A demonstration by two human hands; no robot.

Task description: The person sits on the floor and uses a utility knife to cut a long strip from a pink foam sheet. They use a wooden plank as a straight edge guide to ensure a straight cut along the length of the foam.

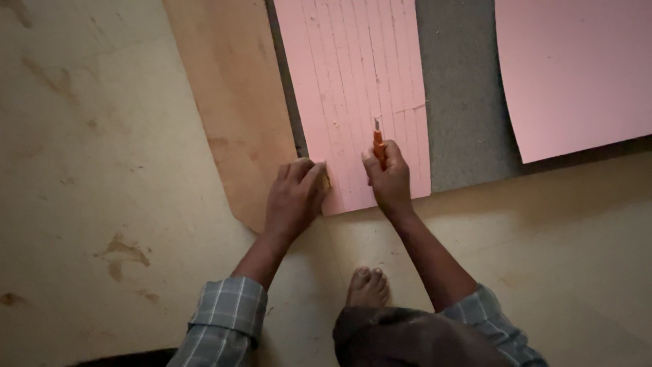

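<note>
On the stained tan floor [102, 204], your left hand [293, 197] presses the scored pink foam sheet [353, 81] flat while your right hand [388, 180] fingers grip an orange utility knife [378, 144].

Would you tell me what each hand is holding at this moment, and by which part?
The right hand grips an orange cutter by its handle, blade forward. The left hand holds nothing; it presses flat on the pink sheet at its near edge.
</note>
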